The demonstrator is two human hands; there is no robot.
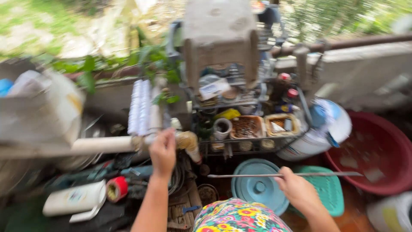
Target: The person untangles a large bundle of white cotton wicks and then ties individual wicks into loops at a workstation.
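Two grips: right hand (296, 189) holds a level rod (285, 175) pointing right; left hand (163, 152) seemingly grasps a pipe (103, 145).

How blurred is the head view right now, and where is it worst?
Head view: motion blur throughout, worst on the left edge and top; left hand on the white pipe and right hand holding the metal rod stay readable; soft daylight, no glare.

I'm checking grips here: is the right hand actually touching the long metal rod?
Touching. The head view shows the right hand with fingers closed around the long metal rod, which sticks out on both sides of the fist, above the blue lid.
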